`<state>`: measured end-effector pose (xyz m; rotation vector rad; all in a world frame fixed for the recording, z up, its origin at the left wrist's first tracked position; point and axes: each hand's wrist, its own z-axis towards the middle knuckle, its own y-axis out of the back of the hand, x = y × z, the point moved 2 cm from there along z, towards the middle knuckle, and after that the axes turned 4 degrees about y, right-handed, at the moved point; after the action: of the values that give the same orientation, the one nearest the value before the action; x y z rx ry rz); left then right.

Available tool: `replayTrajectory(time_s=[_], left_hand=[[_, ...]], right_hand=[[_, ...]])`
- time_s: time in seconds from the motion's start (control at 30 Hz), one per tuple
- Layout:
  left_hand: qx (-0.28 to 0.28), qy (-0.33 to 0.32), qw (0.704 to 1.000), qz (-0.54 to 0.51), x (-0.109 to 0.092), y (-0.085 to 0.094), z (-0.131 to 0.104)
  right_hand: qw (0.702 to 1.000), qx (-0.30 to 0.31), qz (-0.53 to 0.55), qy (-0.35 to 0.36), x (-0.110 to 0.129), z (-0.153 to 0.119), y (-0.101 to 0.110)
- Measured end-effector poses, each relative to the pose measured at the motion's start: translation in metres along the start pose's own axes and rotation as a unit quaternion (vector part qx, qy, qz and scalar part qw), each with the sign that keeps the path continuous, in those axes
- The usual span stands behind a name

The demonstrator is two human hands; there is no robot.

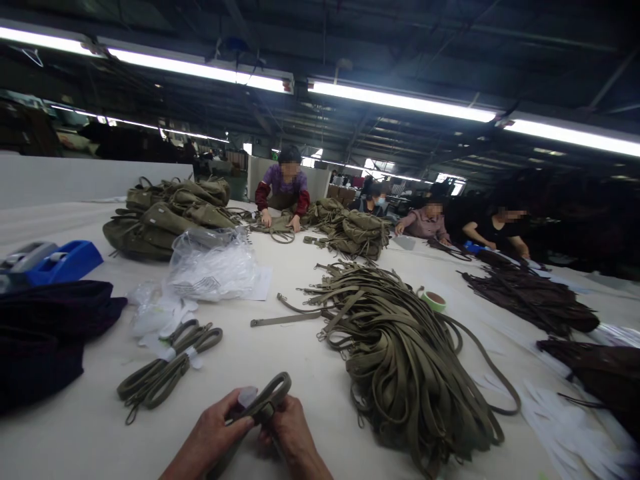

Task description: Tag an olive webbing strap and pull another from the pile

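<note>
In the head view, my left hand [217, 427] is closed around a folded olive strap [277, 389], its thumb lying along the strap. A small whitish slip [247, 397] shows at my left fingertips; its material is unclear. My right hand [294, 430] grips the same strap from the other side, fingers partly hidden behind it. The strap's folded loop points up and away from me. Left of my hands lie two folded strap bundles [167, 380], each with a white band around it. To the right spreads a large heap of loose olive straps [400, 347] with metal clips.
A clear plastic bag [213, 267], olive bags [165, 227], blue tape dispensers [65, 262] and dark fabric [45, 327] lie on the left. A green tape roll [434, 300] sits behind the heap. White strips [575, 427] and dark bags [535, 293] are right. Several people work beyond.
</note>
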<state>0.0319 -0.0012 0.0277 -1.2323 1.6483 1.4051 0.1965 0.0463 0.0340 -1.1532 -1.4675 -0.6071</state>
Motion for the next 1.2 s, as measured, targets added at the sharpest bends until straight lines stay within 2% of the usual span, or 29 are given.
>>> replayTrajectory(time_s=[0.13,0.27,0.37,0.47,0.57,0.7,0.9,1.0,1.07,1.2], left_hand=[[-0.004,0.002,1.000,0.011,-0.001,-0.002,-0.003],[-0.020,-0.002,0.999,0.047,-0.017,0.000,-0.010],[-0.035,0.004,0.996,0.077,-0.027,0.010,-0.011],[-0.055,0.020,0.991,0.120,-0.029,0.022,-0.008],[-0.049,0.028,0.984,0.171,-0.025,0.025,-0.006],[-0.051,0.011,0.973,0.223,-0.014,0.014,-0.007],[-0.080,-0.062,0.964,0.246,0.010,0.001,-0.009],[-0.090,-0.081,0.963,0.240,0.020,0.001,-0.009],[-0.089,-0.070,0.964,0.242,0.023,0.001,-0.009],[-0.091,-0.011,0.958,0.272,0.017,0.003,-0.010]], right_hand=[[1.000,0.007,-0.021,-0.006,-0.001,0.004,0.002],[0.999,0.017,-0.031,0.003,-0.001,0.004,-0.001],[1.000,0.000,0.029,0.007,-0.006,-0.003,-0.005],[0.997,-0.003,0.081,0.012,-0.018,-0.014,-0.007],[0.998,0.009,0.039,0.050,-0.028,-0.021,-0.007],[0.994,0.024,-0.047,0.099,-0.032,-0.023,-0.006],[0.941,0.015,-0.268,0.204,-0.024,-0.028,-0.005],[0.938,0.011,-0.249,0.242,-0.015,-0.027,-0.009],[0.956,-0.002,-0.195,0.218,-0.010,-0.022,-0.013],[0.985,-0.013,-0.134,0.106,-0.007,-0.006,-0.020]])
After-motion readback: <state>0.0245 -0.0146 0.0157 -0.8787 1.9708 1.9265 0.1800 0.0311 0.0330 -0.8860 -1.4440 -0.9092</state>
